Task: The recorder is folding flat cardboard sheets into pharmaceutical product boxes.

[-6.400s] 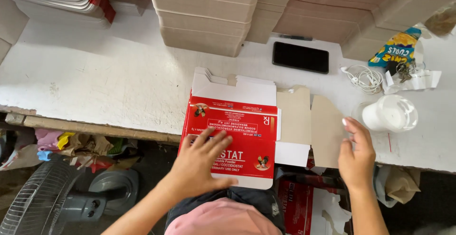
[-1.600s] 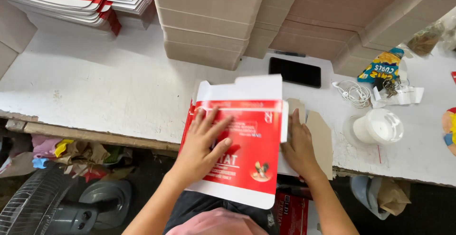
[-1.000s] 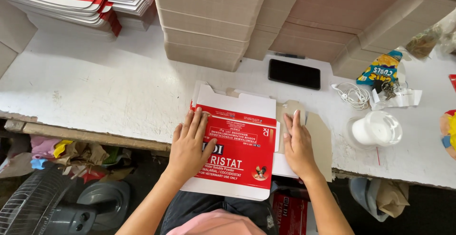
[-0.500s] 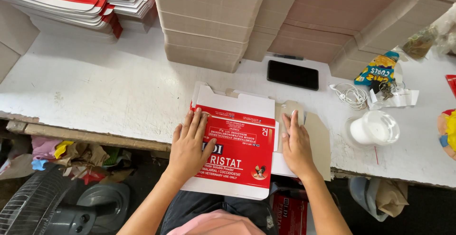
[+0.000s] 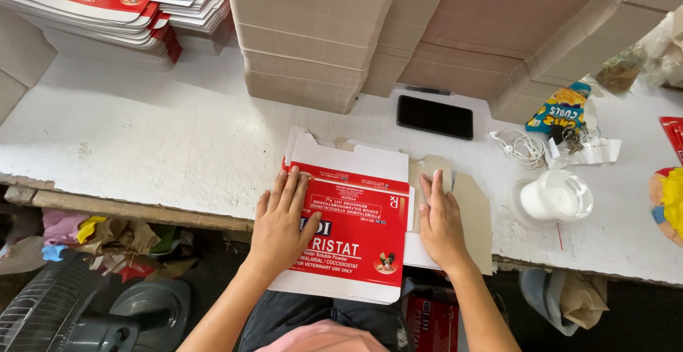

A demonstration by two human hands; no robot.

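Observation:
A flat red and white printed carton blank (image 5: 356,217) lies on the front edge of the white table (image 5: 156,138), its near end hanging over the edge. My left hand (image 5: 281,224) lies flat on the left part of the red panel, fingers spread. My right hand (image 5: 441,224) presses palm down on the brown cardboard flap (image 5: 473,209) at the carton's right side. Neither hand grips anything.
A black phone (image 5: 435,116) lies behind the carton. White earphones (image 5: 523,149), a snack bag (image 5: 562,108) and a white lidded cup (image 5: 555,197) sit to the right. Stacked brown cardboard (image 5: 320,32) fills the back; flat printed cartons (image 5: 92,3) are piled back left. A fan (image 5: 64,309) stands below.
The raised top panel of the carton has been folded down flat. Both hands moved onto it and have stayed pressing for the last second.

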